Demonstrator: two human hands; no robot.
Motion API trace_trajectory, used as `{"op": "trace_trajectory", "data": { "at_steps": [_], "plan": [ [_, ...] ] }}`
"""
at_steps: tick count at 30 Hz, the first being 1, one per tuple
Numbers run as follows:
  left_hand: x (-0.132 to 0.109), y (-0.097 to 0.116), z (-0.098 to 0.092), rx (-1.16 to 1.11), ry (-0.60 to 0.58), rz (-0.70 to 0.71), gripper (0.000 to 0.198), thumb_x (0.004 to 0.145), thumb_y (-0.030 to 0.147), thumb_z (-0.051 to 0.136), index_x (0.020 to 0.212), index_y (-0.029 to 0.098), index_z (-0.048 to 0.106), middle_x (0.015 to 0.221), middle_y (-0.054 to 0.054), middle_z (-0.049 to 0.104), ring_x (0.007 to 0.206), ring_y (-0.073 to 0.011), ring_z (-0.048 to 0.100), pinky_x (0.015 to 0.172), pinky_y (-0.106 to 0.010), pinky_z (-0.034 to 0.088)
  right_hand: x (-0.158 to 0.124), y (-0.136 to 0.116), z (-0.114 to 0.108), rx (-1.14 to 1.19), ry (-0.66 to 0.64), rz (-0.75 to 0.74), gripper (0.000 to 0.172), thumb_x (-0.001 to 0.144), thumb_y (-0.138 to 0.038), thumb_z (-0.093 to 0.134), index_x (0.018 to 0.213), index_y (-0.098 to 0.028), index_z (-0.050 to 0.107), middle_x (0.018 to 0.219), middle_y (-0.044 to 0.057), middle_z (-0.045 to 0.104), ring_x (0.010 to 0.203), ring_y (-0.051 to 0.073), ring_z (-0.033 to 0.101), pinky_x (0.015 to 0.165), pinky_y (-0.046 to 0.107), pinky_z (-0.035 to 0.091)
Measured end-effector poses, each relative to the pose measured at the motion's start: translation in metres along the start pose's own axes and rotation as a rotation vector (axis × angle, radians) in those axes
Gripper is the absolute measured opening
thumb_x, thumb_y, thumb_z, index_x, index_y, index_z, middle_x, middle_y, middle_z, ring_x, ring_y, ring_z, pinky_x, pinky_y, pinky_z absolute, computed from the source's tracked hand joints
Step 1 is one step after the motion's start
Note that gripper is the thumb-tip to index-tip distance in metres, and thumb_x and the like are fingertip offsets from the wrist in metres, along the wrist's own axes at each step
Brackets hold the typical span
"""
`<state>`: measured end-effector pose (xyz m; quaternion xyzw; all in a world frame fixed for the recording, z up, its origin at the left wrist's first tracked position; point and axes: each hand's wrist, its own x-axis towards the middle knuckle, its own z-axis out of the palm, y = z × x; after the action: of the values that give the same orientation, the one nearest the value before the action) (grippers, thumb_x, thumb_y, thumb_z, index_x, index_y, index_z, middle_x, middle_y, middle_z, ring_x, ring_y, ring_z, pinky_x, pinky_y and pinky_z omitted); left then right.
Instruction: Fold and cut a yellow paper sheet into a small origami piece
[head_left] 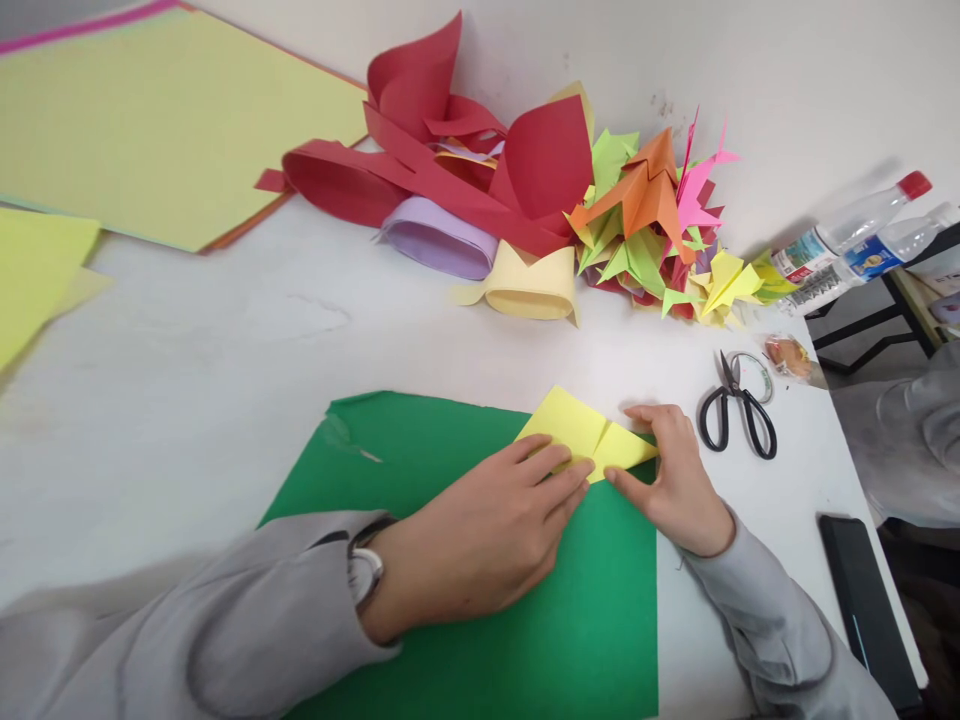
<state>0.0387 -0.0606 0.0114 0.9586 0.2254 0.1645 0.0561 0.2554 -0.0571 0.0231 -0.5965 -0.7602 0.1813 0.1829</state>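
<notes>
A folded piece of yellow paper point(568, 420) lies on a green sheet point(600, 600), with a crease or slit across its middle and a pointed right end. My left hand point(487, 520) rests flat across the paper's lower left edge, fingers stretched out and pressing on it. Around the pointed end curves my right hand point(679, 480), thumb and forefinger apart. Its thumb touches the lower edge of the paper, while the forefinger is just beyond the upper edge. The undersides of the left fingers are hidden.
Black-handled scissors point(737, 405) and a tape roll point(752, 377) lie to the right. Behind are red paper crowns point(547, 160), a pile of folded paper shapes point(649, 210) and plastic bottles point(862, 225). Large yellow sheets point(172, 120) lie left; a black phone-like object point(870, 610) lies near the right edge.
</notes>
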Motion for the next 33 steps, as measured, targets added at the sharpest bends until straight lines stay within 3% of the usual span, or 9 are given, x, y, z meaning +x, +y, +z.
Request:
{"op": "trace_trajectory", "data": {
  "at_steps": [16, 25, 33],
  "plan": [
    [0.000, 0.000, -0.001, -0.030, 0.015, -0.017, 0.030, 0.086, 0.019, 0.047, 0.110, 0.010, 0.064, 0.117, -0.014, 0.062, 0.100, -0.0267, 0.052, 0.092, -0.045, 0.041, 0.004, 0.024, -0.012, 0.233, -0.027, 0.078, 0.044, 0.068, -0.012, 0.058, 0.110, -0.023, 0.052, 0.107, 0.007, 0.053, 0.097, 0.023, 0.051, 0.089, 0.046, 0.044],
    [0.001, 0.001, -0.002, -0.032, 0.017, -0.017, 0.030, 0.085, 0.019, 0.048, 0.109, 0.010, 0.065, 0.119, -0.013, 0.062, 0.100, -0.0266, 0.053, 0.092, -0.044, 0.042, 0.012, 0.037, -0.022, 0.360, -0.104, 0.077, 0.036, 0.070, -0.011, 0.059, 0.104, -0.024, 0.057, 0.102, 0.005, 0.058, 0.091, 0.021, 0.054, 0.079, 0.041, 0.048],
    [0.001, 0.000, -0.001, -0.036, 0.038, -0.006, 0.031, 0.084, 0.020, 0.050, 0.110, 0.010, 0.065, 0.119, -0.013, 0.063, 0.100, -0.0270, 0.054, 0.091, -0.044, 0.043, 0.014, 0.042, -0.028, 0.382, -0.159, 0.070, 0.042, 0.066, -0.006, 0.053, 0.103, -0.023, 0.060, 0.103, 0.006, 0.063, 0.091, 0.021, 0.058, 0.075, 0.038, 0.048]
  ]
}}
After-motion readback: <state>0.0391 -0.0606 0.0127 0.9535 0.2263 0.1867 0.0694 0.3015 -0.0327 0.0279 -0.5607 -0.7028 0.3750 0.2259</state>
